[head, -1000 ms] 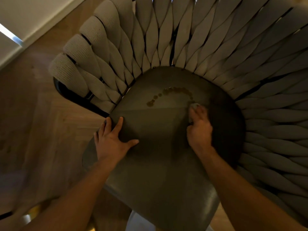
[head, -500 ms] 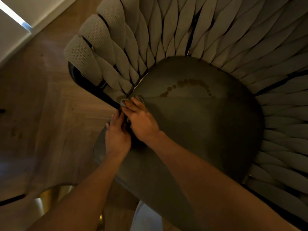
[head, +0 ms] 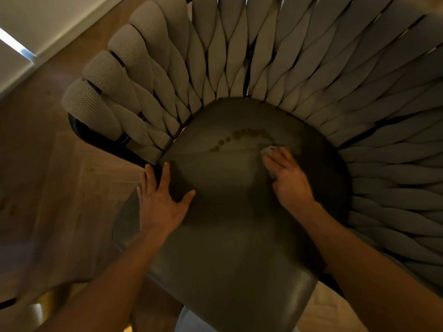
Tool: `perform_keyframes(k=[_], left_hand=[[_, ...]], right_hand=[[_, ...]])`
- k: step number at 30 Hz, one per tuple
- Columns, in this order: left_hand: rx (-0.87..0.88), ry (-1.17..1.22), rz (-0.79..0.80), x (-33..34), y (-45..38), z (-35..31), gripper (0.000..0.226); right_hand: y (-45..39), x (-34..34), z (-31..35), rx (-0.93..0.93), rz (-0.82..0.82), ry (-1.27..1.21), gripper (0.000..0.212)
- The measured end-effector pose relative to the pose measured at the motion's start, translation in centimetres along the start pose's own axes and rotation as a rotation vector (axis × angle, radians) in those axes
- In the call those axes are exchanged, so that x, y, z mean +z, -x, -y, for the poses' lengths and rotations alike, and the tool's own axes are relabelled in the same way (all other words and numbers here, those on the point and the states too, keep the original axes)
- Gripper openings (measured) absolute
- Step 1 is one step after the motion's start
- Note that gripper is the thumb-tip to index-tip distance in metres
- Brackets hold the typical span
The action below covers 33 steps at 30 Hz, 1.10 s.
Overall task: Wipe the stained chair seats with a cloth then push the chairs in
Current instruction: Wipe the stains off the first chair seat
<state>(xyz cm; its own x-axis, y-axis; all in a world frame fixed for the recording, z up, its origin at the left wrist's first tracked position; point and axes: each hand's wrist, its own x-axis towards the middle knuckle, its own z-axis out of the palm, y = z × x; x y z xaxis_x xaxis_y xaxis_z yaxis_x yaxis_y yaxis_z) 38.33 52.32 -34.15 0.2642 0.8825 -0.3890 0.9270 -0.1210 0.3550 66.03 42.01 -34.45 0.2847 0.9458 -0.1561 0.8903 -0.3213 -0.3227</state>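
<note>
A dark olive chair seat (head: 227,236) fills the middle of the view, ringed by a backrest of thick woven grey bands (head: 239,63). An arc of brown stain spots (head: 242,136) runs across the seat's far part. My right hand (head: 287,178) presses a small pale cloth (head: 269,150) flat on the seat, just right of and below the stain, with most of the cloth hidden under the fingers. My left hand (head: 160,200) rests flat with spread fingers on the seat's left edge.
Wooden floor (head: 48,176) lies to the left of the chair, with a pale wall and skirting (head: 36,32) at the top left. A shiny gold-toned object (head: 43,305) shows at the bottom left. The chair's black frame (head: 96,137) curves under the left armrest.
My right hand has swept the cloth from the seat's left edge, beside my left hand, back across to the right near the stain. My left hand has spread flat again.
</note>
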Motion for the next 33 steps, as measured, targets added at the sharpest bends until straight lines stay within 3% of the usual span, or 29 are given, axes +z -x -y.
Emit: perform_keyframes(k=[8, 14, 22, 33], left_hand=[[-0.055, -0.062, 0.097, -0.3, -1.3, 0.3, 0.096], [-0.060, -0.062, 0.075, -0.1, -1.3, 0.0, 0.096], [-0.033, -0.046, 0.066, 0.2, -1.4, 0.5, 0.095], [-0.026, 0.088, 0.046, -0.1, -2.0, 0.9, 0.087]], right_hand=[[1.8, -2.7, -9.7, 0.350, -0.139, -0.013, 0.070], [0.0, -1.5, -6.9, 0.568, -0.258, -0.099, 0.056], [-1.5, 1.9, 4.8, 0.269, -0.125, -0.154, 0.069], [-4.7, 4.7, 16.7, -0.248, 0.110, -0.080, 0.061]])
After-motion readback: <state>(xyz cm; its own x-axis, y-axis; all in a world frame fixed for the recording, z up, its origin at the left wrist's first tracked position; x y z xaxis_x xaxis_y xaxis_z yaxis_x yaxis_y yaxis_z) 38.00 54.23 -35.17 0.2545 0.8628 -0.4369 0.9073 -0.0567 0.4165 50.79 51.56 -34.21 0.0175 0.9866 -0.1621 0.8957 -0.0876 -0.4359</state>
